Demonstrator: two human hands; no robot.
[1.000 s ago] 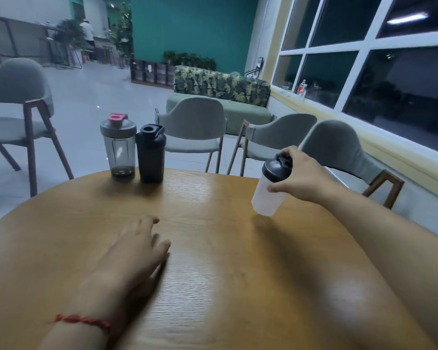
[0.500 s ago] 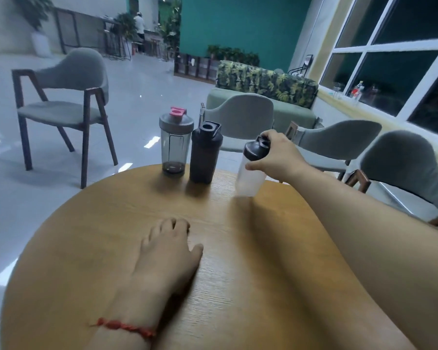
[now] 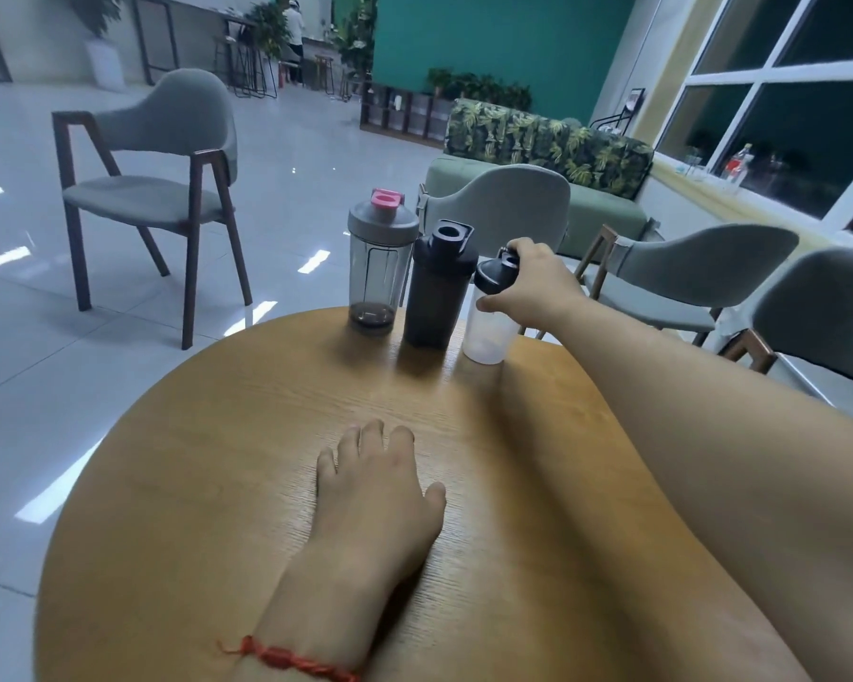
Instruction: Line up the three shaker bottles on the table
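Three shaker bottles stand upright in a row at the far edge of the round wooden bench [image 3: 217, 484]: a clear grey bottle with a pink-capped lid [image 3: 376, 268], a matt black bottle [image 3: 438, 292] just beside it, then a frosted white bottle with a black lid [image 3: 488, 322]. The right hand [image 3: 538, 287] has its grip wrapped around the white bottle's lid. The left hand [image 3: 375, 484] lies flat on the bench, fingers spread, holding nothing

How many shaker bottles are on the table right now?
3, in a row at the table's far edge: the grey bottle with the pink cap on the left, the black bottle in the middle, the clear bottle on the right, gripped by the right hand. None looks hidden.
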